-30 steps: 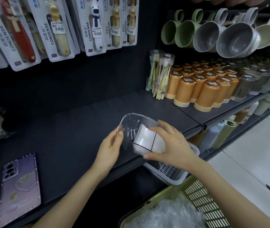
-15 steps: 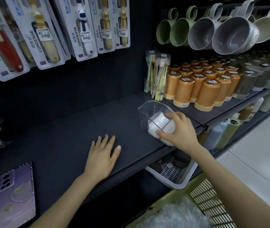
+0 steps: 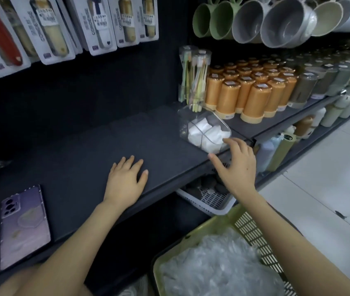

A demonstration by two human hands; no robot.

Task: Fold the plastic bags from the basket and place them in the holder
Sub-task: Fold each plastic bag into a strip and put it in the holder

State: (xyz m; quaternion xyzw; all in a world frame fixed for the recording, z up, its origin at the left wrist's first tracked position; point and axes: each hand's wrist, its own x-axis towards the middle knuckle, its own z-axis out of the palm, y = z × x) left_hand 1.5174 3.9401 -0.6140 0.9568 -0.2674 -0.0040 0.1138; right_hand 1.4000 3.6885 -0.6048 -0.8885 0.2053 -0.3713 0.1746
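A clear plastic holder point(image 3: 193, 120) stands on the dark shelf point(image 3: 80, 159) at its right end, with folded white plastic bags point(image 3: 206, 134) inside its two compartments. My right hand point(image 3: 237, 165) hovers just in front of the holder with fingers spread, a fingertip near its front rim and nothing held. My left hand point(image 3: 126, 180) lies flat, palm down, on the shelf. A yellow-green basket point(image 3: 253, 229) at the bottom right holds a heap of loose clear plastic bags point(image 3: 216, 265).
A purple phone point(image 3: 23, 225) lies on the shelf at the left. Orange canisters point(image 3: 253, 95) and a toothbrush pack point(image 3: 193, 75) stand right behind the holder. A white basket point(image 3: 212, 201) sits below the shelf edge. Mugs point(image 3: 276, 20) hang above; packaged goods hang at top left.
The holder went from both hands to the shelf's right end. My left hand let go and settled flat on the shelf; my right hand has now released the holder and drawn back.
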